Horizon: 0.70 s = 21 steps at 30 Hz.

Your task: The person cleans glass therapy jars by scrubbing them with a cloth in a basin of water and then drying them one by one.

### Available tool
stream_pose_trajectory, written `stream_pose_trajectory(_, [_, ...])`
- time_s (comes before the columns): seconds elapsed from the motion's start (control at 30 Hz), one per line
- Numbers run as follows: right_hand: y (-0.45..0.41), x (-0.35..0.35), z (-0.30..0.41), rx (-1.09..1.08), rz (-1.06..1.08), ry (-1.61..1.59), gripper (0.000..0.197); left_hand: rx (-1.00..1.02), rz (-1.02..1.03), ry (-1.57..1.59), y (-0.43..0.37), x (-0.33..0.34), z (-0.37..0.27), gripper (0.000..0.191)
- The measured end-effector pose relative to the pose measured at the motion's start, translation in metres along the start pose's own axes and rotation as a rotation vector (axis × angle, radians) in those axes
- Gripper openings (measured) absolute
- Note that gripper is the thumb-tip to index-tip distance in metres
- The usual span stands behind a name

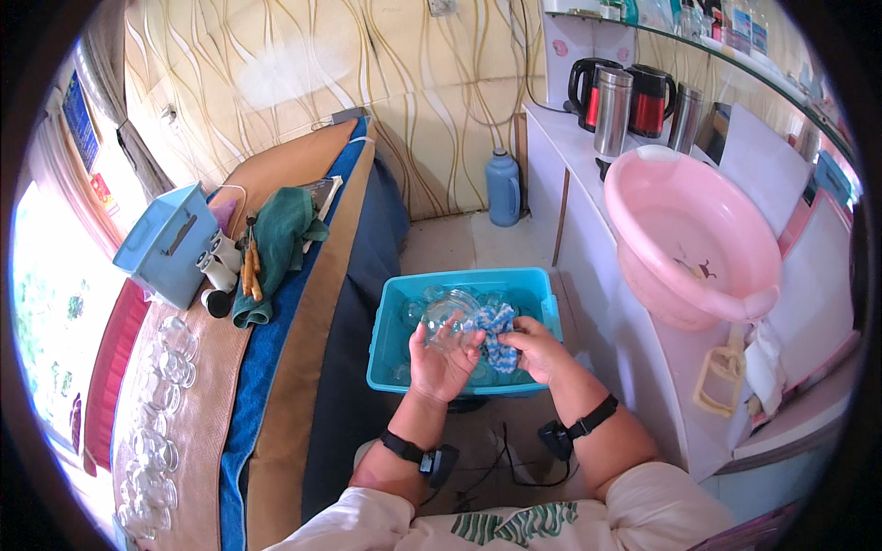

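My left hand [442,361] holds a clear glass cupping jar [449,318], its fingers and palm around the rounded side. Between the fingers of my right hand [537,350] is a blue-and-white striped cloth [497,337], right beside the jar; whether the cloth touches the glass I cannot tell. Both hands are above a turquoise plastic bin [380,372]. Several more clear glass jars [413,311] lie inside the bin, partly hidden by my hands and the cloth.
Left, a covered bed [200,413] bears rows of glass jars [150,448], a green towel [279,241] and a blue box [172,241]. Right, a counter [561,148] carries a pink basin [689,234], kettles [646,103] and steel flasks [613,113]. A blue thermos [503,187] stands by the wall.
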State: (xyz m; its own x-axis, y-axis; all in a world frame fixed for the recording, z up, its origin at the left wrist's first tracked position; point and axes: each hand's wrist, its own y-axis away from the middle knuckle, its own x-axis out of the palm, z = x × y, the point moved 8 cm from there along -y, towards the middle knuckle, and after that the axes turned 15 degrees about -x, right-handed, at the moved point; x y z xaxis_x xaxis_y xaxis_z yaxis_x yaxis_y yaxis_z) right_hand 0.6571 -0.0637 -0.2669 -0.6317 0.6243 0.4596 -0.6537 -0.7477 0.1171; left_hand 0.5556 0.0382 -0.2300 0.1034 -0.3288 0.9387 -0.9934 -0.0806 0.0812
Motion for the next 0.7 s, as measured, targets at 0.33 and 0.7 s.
stream_pose_trajectory(0.33, [-0.016,-0.031,0.018,-0.218,-0.158,0.261,0.019,0.065,-0.117,0.055,-0.005,-0.009,-0.013,0.071])
stream_pose_trajectory(0.7, [-0.013,-0.047,0.059,-0.429,-0.286,-0.104,0.01,0.018,-0.214,0.007,-0.012,-0.036,-0.01,0.053])
